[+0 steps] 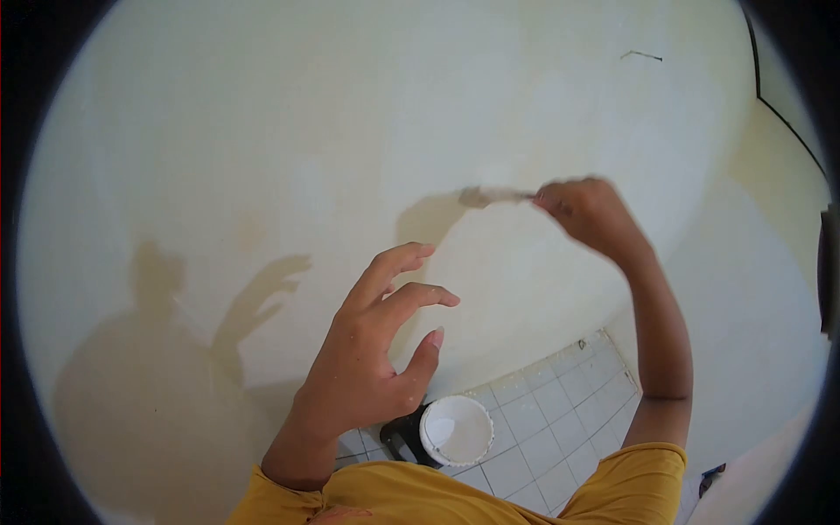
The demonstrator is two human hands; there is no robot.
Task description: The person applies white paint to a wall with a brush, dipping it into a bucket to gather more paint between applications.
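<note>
My right hand (584, 208) is raised against the cream wall (350, 114) and grips a small putty knife (490, 196), whose blade lies flat on the wall surface and is blurred by motion. My left hand (376, 341) hovers in front of the wall lower down, fingers spread and curled, holding nothing and touching nothing. Both sleeves are yellow.
A white bucket (457, 430) stands on a dark stool (401, 435) on the white tiled floor (560, 420) below my hands. The wall meets another wall in a corner at the right. Shadows of my head and left hand fall on the wall at the left.
</note>
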